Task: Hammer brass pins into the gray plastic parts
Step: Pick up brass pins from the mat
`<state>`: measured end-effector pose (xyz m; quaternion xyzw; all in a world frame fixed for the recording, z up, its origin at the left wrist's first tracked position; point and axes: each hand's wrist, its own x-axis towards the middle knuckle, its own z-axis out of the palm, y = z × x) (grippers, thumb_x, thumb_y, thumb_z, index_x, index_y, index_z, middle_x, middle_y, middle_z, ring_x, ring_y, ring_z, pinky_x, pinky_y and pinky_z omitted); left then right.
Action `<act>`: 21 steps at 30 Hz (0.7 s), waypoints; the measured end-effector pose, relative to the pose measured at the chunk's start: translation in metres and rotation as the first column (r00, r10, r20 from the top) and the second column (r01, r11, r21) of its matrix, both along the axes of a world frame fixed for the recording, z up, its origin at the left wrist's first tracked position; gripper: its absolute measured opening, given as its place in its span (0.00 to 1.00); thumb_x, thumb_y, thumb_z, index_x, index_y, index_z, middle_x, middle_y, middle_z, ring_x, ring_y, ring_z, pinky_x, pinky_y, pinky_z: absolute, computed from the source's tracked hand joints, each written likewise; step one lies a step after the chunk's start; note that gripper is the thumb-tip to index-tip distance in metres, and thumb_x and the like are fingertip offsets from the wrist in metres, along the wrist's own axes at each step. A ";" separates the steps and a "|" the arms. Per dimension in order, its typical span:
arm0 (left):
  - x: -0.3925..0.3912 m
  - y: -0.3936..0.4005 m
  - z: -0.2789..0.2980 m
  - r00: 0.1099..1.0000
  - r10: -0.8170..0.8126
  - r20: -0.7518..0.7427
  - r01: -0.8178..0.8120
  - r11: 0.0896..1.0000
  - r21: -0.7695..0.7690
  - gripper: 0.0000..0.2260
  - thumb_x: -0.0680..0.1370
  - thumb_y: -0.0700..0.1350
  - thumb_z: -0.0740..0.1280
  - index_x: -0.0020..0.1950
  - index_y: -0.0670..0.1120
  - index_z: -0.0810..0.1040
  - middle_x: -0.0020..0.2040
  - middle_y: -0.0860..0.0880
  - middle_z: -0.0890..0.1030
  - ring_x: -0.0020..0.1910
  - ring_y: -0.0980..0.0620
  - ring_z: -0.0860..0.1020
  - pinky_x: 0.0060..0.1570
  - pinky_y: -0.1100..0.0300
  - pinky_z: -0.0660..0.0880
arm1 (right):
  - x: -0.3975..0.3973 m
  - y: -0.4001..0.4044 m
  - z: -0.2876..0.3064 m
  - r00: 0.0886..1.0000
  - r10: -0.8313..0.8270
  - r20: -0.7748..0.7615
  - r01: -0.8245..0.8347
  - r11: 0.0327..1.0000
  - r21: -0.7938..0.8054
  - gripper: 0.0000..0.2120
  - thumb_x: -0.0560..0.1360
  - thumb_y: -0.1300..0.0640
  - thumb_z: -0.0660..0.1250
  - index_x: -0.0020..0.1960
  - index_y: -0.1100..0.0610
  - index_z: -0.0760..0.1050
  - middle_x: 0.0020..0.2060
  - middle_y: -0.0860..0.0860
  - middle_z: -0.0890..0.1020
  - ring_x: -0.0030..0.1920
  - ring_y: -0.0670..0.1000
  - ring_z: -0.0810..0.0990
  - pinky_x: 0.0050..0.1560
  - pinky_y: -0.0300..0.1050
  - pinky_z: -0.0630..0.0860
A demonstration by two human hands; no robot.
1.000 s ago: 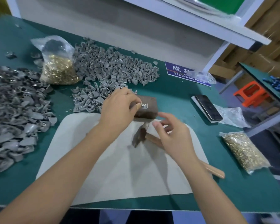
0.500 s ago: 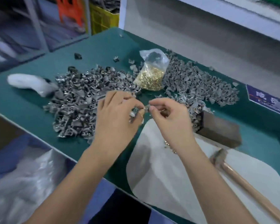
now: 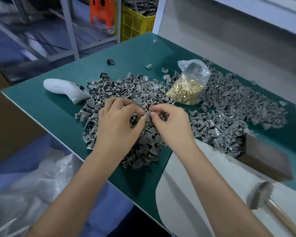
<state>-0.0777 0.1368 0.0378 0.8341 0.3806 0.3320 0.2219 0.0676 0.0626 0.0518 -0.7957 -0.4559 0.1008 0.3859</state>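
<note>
Your left hand [image 3: 117, 124] left the block [image 3: 265, 159]; your right hand [image 3: 171, 124] left the hammer [image 3: 261, 195]. Both now meet fingertip to fingertip over the left pile of gray parts [image 3: 126, 93], pinching small pieces.

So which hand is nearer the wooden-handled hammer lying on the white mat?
Right. The right hand is up-left of the hammer, over the pile of gray plastic parts; the left hand is farther left.
</note>
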 end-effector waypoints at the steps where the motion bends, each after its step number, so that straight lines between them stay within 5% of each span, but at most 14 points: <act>1: 0.001 -0.001 0.000 1.000 -0.005 0.007 0.005 1.000 0.008 0.08 0.76 0.53 0.72 0.52 0.53 0.85 0.54 0.53 0.79 0.63 0.48 0.69 0.64 0.48 0.68 | 0.003 -0.003 0.000 1.000 -0.001 0.001 0.001 1.000 0.008 0.07 0.78 0.54 0.70 0.52 0.44 0.85 0.43 0.37 0.84 0.50 0.39 0.81 0.53 0.45 0.80; 7: 0.031 -0.022 0.004 0.993 -0.119 0.012 0.119 0.992 0.042 0.05 0.77 0.50 0.74 0.50 0.51 0.85 0.54 0.51 0.80 0.63 0.47 0.70 0.63 0.54 0.66 | 0.036 -0.053 0.005 0.997 -0.058 0.047 0.056 0.997 0.044 0.07 0.78 0.56 0.70 0.51 0.45 0.85 0.44 0.36 0.84 0.50 0.35 0.80 0.47 0.24 0.71; 13: 0.070 -0.067 0.000 0.940 -0.334 0.064 0.332 0.942 0.040 0.02 0.77 0.47 0.73 0.49 0.51 0.83 0.50 0.54 0.80 0.57 0.50 0.73 0.60 0.55 0.69 | 0.068 -0.140 0.003 0.991 -0.129 0.046 0.132 0.988 -0.079 0.06 0.77 0.56 0.72 0.49 0.46 0.86 0.44 0.38 0.86 0.47 0.38 0.81 0.49 0.34 0.74; 16: 0.079 -0.091 -0.007 0.901 -0.421 0.103 0.425 0.905 -0.016 0.03 0.78 0.44 0.71 0.48 0.52 0.81 0.46 0.58 0.77 0.47 0.62 0.70 0.50 0.67 0.66 | 0.073 -0.183 -0.003 0.991 -0.087 0.102 0.104 0.977 -0.185 0.05 0.76 0.55 0.73 0.47 0.45 0.85 0.42 0.38 0.85 0.40 0.35 0.77 0.40 0.30 0.66; 21: 0.083 -0.119 -0.017 0.861 -0.484 0.159 0.502 0.859 -0.102 0.07 0.79 0.39 0.70 0.46 0.51 0.80 0.44 0.58 0.77 0.38 0.67 0.73 0.41 0.75 0.65 | 0.067 -0.220 -0.014 0.991 -0.032 0.129 0.063 0.967 -0.245 0.05 0.74 0.47 0.75 0.50 0.44 0.84 0.42 0.39 0.83 0.43 0.39 0.77 0.42 0.44 0.72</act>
